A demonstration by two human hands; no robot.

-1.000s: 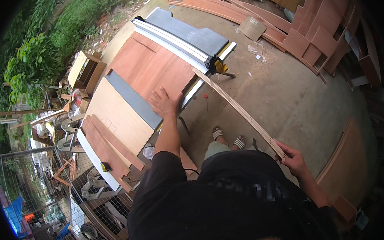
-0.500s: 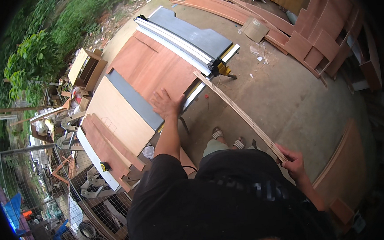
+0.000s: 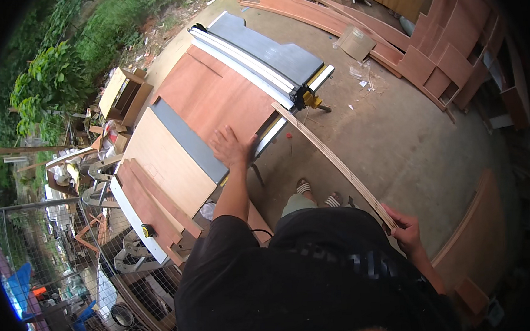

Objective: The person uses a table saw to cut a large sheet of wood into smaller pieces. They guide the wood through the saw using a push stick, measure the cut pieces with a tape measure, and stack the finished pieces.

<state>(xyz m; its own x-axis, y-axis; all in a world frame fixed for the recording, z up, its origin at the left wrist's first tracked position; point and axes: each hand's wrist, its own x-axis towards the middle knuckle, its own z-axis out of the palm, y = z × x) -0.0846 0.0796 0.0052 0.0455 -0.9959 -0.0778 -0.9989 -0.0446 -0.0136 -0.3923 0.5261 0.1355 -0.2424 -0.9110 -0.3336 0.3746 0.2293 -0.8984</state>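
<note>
My left hand (image 3: 232,147) lies flat, fingers spread, on the near edge of a reddish plywood sheet (image 3: 212,93). That sheet rests on the grey top of a table saw (image 3: 183,125), against a long metal rip fence (image 3: 244,66). A dark slot runs partway through the sheet near its far end. Off to the right, my right hand (image 3: 404,228) is closed around the near end of a long, thin plywood strip (image 3: 341,167). The strip slants away from me, its far end beside the sheet's corner and the yellow fence clamp (image 3: 311,99).
Left of the saw, a pale plywood panel (image 3: 161,163) and reddish offcuts (image 3: 151,193) lie with a tape measure (image 3: 147,230). Wire fencing (image 3: 46,258) stands farther left. Reddish cabinet panels (image 3: 435,64) and a cardboard box (image 3: 354,43) are at far right; a board (image 3: 472,225) is near right.
The view has shifted slightly, so the scene sits a little to the right. My left hand stays on the sheet and my right hand still holds the strip.
</note>
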